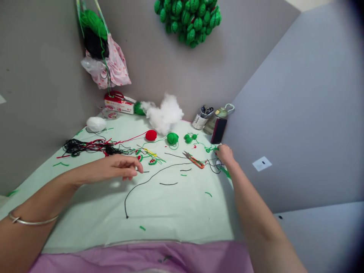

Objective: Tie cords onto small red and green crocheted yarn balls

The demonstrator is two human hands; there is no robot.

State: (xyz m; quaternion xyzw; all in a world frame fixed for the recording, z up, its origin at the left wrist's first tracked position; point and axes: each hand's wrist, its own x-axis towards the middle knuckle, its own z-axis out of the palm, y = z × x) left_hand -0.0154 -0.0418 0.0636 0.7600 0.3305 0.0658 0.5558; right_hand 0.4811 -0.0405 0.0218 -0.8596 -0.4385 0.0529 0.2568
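My left hand hovers over the left middle of the table with its fingers loosely bent and apart, holding nothing. Close by lie small green-and-red crocheted pieces and a yellow-handled tool. At the right edge my right hand reaches down with fingers curled together; what they hold, if anything, is hidden. Green yarn lies against its fingertips, and black thread tangles beside it. Orange-handled thread snips lie to its left. A long black thread curves across the cloth.
Behind stand white stuffing, a red yarn ball, a green yarn ball, a pen cup, a bottle and a leaning phone. Black and red yarn heaps at left. A bag hangs above.
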